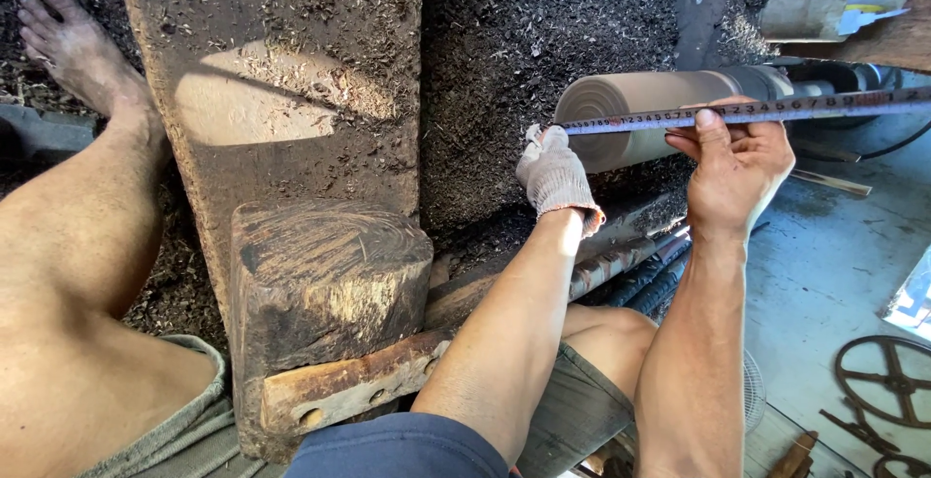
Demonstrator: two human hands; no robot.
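Tape measure [747, 110] | pinched in both grips: gloved left hand [555, 175], bare right hand [732, 163] | along wooden cylinder [645, 114] | block [325, 284] near

Hard daylight falls from about eleven o'clock and the scene is bright and high in contrast. A sunlit patch glows on the dusty wooden beam [281, 100] toward ten o'clock, crossed by a dark slanted shadow. The bare leg [78, 236] at nine o'clock is warm and close to overexposed. The sawdust bed [543, 32] at twelve o'clock lies in deep shade with little detail. The grey floor [824, 265] at three o'clock shows a soft bluish sheen. Focus is sharp in the centre; the wide lens stretches shapes toward the corners.
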